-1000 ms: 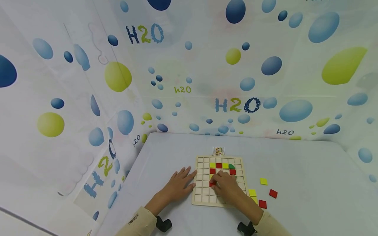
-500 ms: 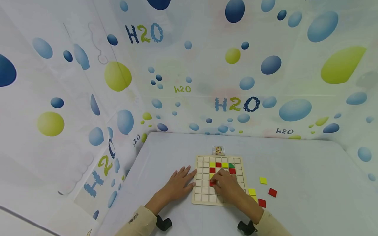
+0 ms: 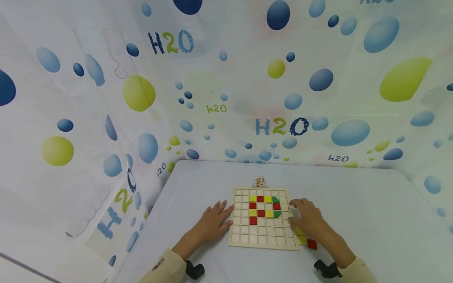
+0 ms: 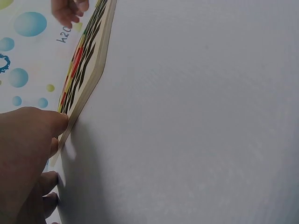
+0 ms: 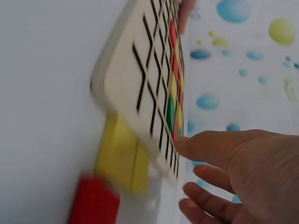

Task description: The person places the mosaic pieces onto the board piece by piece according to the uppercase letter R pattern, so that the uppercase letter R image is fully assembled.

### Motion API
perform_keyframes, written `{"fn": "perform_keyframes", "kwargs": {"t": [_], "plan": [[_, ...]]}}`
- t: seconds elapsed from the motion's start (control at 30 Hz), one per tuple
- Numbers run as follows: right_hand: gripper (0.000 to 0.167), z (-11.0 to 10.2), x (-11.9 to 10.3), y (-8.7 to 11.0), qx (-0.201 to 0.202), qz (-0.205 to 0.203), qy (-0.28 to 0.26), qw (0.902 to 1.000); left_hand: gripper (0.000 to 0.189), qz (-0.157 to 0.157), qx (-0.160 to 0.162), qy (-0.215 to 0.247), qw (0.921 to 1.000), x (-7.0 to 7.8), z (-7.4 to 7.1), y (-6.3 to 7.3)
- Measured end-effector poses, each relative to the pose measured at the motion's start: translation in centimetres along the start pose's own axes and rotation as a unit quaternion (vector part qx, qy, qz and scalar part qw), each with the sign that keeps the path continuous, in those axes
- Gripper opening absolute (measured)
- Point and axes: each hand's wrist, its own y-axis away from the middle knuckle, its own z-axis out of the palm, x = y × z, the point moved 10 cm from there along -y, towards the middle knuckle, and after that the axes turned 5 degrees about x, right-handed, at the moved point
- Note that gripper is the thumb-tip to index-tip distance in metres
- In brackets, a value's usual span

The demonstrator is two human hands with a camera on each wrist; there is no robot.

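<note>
A square wooden grid board point(image 3: 277, 238) lies on the table, bearing red, yellow and green tiles in its upper middle. The lowest of them is a red tile point(image 3: 253, 221); two green rounded tiles point(image 3: 277, 214) sit on the right of the pattern. My left hand point(image 3: 213, 222) lies flat with spread fingers, its fingertips at the board's left edge. At the right edge hovers my right hand point(image 3: 308, 218), thumb and fingers apart and nothing between them. Under and beside it are loose yellow tiles point(image 3: 301, 237) and a red tile point(image 3: 312, 244).
A small pattern card point(image 3: 260, 181) lies just behind the board. White cloth covers the table point(image 3: 368, 220). A wall point(image 3: 226, 70) printed with blue and green drops rises behind it. Black wrist mounts point(image 3: 194, 270) are on both wrists.
My right hand has left the red tile at the pattern's lower left and moved right, past the board's edge. That tile stays in its square. The left hand stays put.
</note>
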Motion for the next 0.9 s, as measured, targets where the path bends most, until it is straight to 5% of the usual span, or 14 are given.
{"fn": "perform_keyframes", "kwargs": {"t": [0.33, 0.63, 0.9], "plan": [[0.037, -2.2, 6.0, 0.6, -0.048, 0.027, 0.008, 0.9984, 0.06, 0.002, 0.001, 0.002, 1.0, -0.2, 0.2, 0.0], [0.037, -1.7, 7.2, 0.4, -0.049, 0.048, -0.039, 0.9969, 0.06, -0.003, -0.003, -0.002, 1.0, -0.2, 0.4, 0.0], [0.026, -1.0, 7.1, 0.0, -0.01, 0.03, -0.048, 0.9984, 0.06, -0.004, 0.0, -0.003, 1.0, -0.2, 0.3, -0.1]]}}
